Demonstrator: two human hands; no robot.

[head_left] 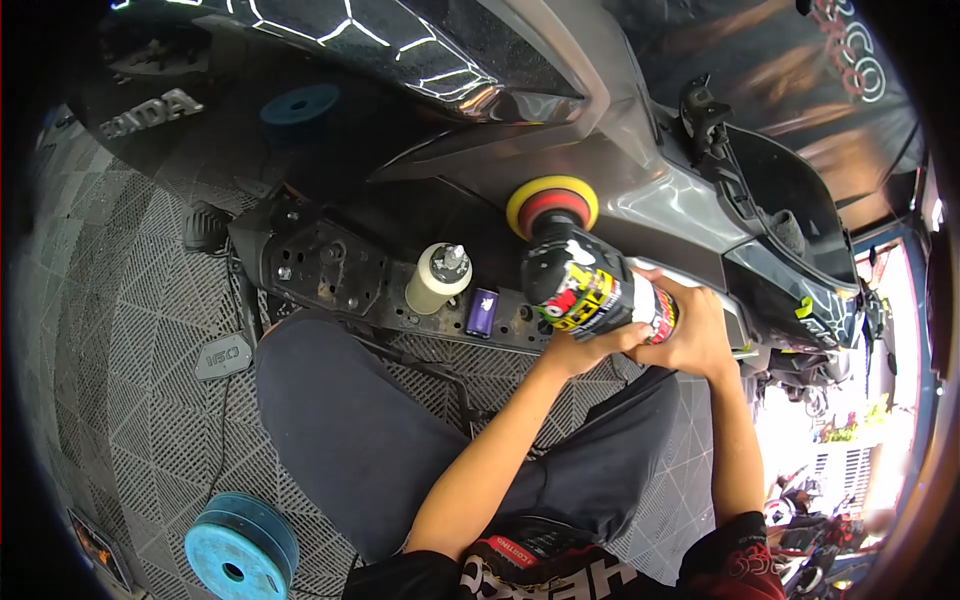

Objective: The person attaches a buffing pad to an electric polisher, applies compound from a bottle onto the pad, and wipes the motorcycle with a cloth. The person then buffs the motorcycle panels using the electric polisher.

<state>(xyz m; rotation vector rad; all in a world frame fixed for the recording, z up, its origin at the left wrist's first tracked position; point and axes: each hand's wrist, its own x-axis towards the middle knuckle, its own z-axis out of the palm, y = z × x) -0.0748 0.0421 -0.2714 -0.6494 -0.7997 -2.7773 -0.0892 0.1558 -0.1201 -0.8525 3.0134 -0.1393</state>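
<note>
A black polisher [575, 285] with colourful stickers is held in both my hands. My left hand [592, 348] closes round the underside of its body. My right hand [692, 328] wraps the rear grip, just to the right of the left one. At the front of the tool, the yellow-rimmed red pad [548, 192] lies against the grey motorcycle panel [480, 190]. Whether the pad is spinning I cannot tell. Left of the polisher, a pale bottle [437, 280] with a nozzle top stands on the black metal footboard frame [330, 265], beside a small purple box [482, 312].
Glossy black bodywork with a HONDA badge [152, 113] rises at the upper left. A blue round weight-like disc [240, 548] sits on the grey tiled floor [160, 400] at lower left. A grey box on a cable [223, 357] lies near my knee. An open storage compartment [785, 190] is at right.
</note>
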